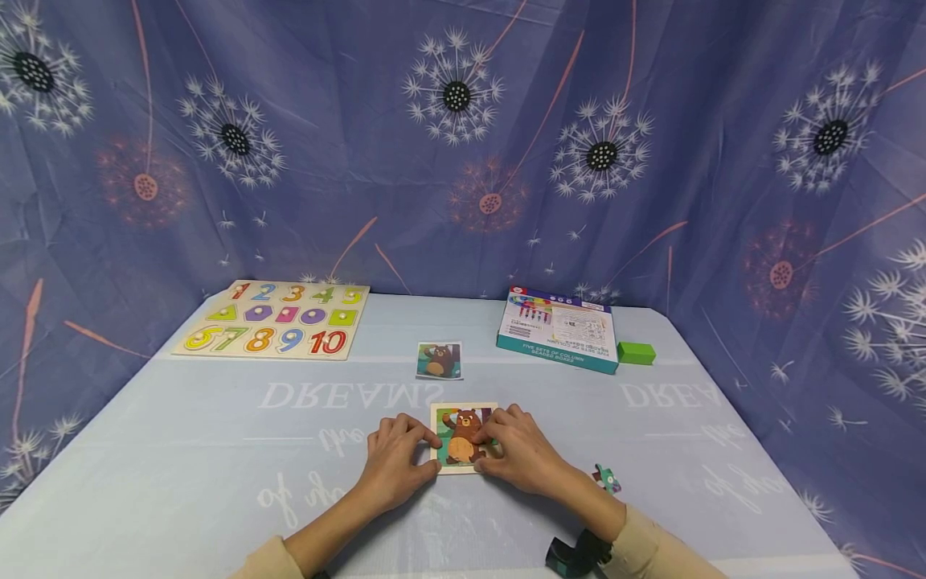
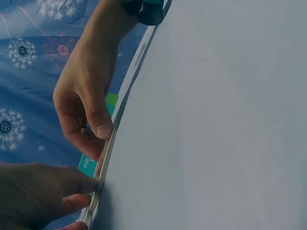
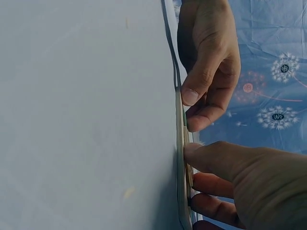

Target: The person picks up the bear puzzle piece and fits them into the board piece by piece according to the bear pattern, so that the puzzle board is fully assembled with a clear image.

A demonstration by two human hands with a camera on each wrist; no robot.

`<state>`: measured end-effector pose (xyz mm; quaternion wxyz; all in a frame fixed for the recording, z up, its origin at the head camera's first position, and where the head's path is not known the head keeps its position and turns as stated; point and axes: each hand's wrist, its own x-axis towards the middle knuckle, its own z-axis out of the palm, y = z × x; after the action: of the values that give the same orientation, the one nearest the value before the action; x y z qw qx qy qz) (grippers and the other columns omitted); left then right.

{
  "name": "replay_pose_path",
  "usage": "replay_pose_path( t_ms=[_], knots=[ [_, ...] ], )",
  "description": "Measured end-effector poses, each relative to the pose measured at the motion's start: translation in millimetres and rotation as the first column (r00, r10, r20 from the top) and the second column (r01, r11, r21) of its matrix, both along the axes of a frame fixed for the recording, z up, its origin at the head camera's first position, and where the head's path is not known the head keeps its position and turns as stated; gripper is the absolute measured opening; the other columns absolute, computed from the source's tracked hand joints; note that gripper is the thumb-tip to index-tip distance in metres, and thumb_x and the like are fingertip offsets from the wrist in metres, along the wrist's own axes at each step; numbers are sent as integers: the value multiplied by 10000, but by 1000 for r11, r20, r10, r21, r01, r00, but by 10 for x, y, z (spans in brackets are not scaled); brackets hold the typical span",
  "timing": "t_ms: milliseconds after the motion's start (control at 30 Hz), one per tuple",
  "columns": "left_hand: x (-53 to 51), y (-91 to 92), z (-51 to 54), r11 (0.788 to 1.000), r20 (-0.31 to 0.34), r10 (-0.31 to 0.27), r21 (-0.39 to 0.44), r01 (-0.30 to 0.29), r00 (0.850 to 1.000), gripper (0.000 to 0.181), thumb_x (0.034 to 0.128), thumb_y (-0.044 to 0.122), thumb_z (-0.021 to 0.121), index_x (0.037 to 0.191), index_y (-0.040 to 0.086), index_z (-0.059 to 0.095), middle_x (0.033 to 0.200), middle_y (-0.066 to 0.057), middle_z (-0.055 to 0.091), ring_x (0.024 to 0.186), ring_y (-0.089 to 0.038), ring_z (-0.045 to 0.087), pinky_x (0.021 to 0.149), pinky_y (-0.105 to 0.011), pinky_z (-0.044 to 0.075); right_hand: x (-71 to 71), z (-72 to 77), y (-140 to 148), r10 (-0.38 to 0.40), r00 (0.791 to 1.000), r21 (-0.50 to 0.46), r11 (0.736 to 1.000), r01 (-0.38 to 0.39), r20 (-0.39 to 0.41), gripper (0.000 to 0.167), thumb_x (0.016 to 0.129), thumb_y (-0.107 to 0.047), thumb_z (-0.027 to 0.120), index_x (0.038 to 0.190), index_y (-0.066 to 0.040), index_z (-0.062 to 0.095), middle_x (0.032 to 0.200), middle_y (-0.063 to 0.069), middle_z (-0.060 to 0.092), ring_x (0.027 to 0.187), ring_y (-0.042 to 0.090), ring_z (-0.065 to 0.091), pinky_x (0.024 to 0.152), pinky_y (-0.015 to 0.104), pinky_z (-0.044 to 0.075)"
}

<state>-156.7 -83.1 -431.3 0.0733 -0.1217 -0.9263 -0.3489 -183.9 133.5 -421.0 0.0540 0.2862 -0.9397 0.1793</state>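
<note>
A square bear puzzle in a pale wooden board lies on the table between both hands. The thumb and index finger of my left hand hold the board's left edge. With thumb and fingertips my right hand grips a puzzle piece at the right side, mostly covered by the fingers. In the right wrist view, a thin wooden piece stands slightly proud of the board beneath the right thumb. Behind the puzzle lies a bear picture card. One loose puzzle piece, teal and dark, lies beside the right forearm.
A wooden number-and-shape board sits at the back left. Toward the back right are a flat teal-edged toy box and a green block. A dark strapped device is at the right wrist. A dandelion-print curtain hangs behind.
</note>
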Motion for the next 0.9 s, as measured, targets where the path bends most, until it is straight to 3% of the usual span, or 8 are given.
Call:
replay_pose_path(
  t_ms=[233, 467, 900],
  knots=[
    [-14, 54, -6, 1000, -44, -13, 24, 14, 999, 143, 691, 173, 731, 807, 216, 659, 951, 34, 518, 946, -171, 396, 852, -463, 271, -2, -6, 8, -1, 1000, 3, 1000, 1, -6, 247, 720, -333, 782, 927, -219, 711, 931, -88, 594, 864, 83, 424, 811, 338, 360],
    [-31, 158, -13, 999, -45, -30, 44, 32, 999, 107, 709, 203, 730, 786, 217, 657, 950, 38, 512, 927, -153, 384, 869, -463, 264, -4, -14, 10, 6, 1000, 7, 1000, -6, -6, 249, 725, -337, 777, 934, -217, 713, 917, -88, 584, 844, 81, 414, 790, 323, 351],
    [-55, 254, -20, 999, -85, -30, 14, 32, 996, 111, 695, 210, 734, 786, 209, 669, 943, 44, 504, 959, -169, 393, 834, -445, 272, -9, -20, 10, 4, 1000, 10, 1000, -4, -17, 242, 729, -336, 774, 926, -209, 712, 914, -88, 581, 838, 82, 412, 780, 315, 351]
  ],
)
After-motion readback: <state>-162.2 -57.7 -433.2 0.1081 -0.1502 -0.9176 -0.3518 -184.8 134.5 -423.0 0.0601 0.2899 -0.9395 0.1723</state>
